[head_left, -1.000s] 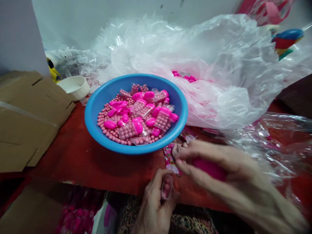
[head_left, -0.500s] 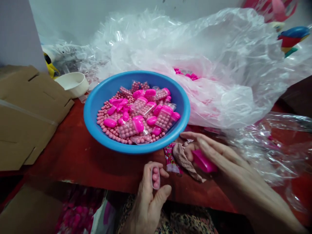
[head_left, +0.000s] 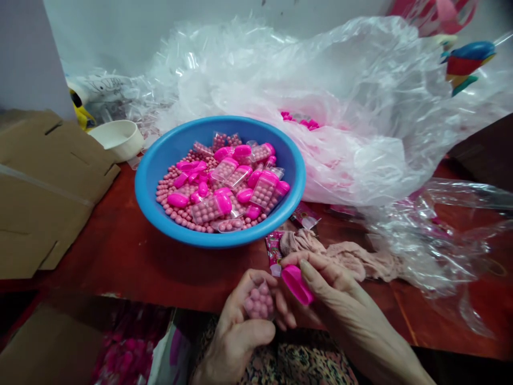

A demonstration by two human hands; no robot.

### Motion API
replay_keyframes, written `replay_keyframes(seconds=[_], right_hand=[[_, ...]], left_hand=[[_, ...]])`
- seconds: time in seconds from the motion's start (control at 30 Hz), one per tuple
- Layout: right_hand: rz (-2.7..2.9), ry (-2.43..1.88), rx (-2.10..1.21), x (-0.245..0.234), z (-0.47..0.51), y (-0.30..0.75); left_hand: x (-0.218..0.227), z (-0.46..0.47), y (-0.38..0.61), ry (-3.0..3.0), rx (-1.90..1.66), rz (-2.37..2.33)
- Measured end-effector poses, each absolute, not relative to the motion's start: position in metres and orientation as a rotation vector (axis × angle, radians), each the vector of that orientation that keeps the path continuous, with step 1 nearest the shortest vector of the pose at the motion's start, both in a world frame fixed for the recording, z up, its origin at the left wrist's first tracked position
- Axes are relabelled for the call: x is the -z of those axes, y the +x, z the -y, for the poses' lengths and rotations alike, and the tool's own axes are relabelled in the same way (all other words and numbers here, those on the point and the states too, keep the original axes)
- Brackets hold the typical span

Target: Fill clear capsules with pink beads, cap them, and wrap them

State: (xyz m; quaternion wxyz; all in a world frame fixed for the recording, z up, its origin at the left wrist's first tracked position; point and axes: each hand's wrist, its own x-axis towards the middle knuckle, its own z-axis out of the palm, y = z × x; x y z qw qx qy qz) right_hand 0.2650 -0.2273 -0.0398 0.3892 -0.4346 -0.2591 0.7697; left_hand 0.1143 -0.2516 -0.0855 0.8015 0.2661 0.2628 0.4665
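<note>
**Close work, low in the frame**

The left hand (head_left: 236,334), at lower centre, has curled around a clear tube of pink beads (head_left: 259,302), its fingers now wrapped about what stood upright at the fingertips a moment ago. The right hand (head_left: 340,299) has moved in just beside it, thumb and forefinger pinching a hot-pink capsule cap (head_left: 296,284) close to the tube. The tan sheer cloth (head_left: 344,255) has spread out along the red-covered worktop (head_left: 100,230), just right of a printed wrapper (head_left: 274,248). At centre, a blue plastic basin (head_left: 146,198) holds loose pink beads (head_left: 162,195), filled clear packets (head_left: 208,211) and pink caps (head_left: 178,200). Behind it, crumpled clear plastic sheeting (head_left: 340,123) holds a small heap of pink pieces (head_left: 300,122). Flattened cardboard (head_left: 48,182) lies at left, with a white bowl (head_left: 118,140) beyond it.
</note>
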Motion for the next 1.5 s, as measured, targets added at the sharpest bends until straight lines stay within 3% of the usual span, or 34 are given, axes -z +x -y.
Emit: replay_keyframes(seconds=[0.13, 0.23, 0.53, 1.07, 1.5], right_hand=[[0.695, -1.241, -1.779, 0.039, 0.232, 0.267], [0.694, -1.221, -1.83, 0.039, 0.232, 0.27], [0.764, -1.217, -1.852, 0.047, 0.228, 0.267], [1.737, -1.521, -0.968, 0.069, 0.225, 0.259], [2.035, -1.448, -0.599, 0.076, 0.217, 0.249]], left_hand=[[0.085, 0.247, 0.112, 0.496, -1.045, -0.51], [0.086, 0.247, 0.108, 0.52, -1.029, -0.576], [0.099, 0.247, 0.124, 1.337, -0.935, -1.411], [0.115, 0.236, 0.129, 1.667, -0.921, -1.371], [0.124, 0.232, 0.119, 1.546, -1.015, -1.29]])
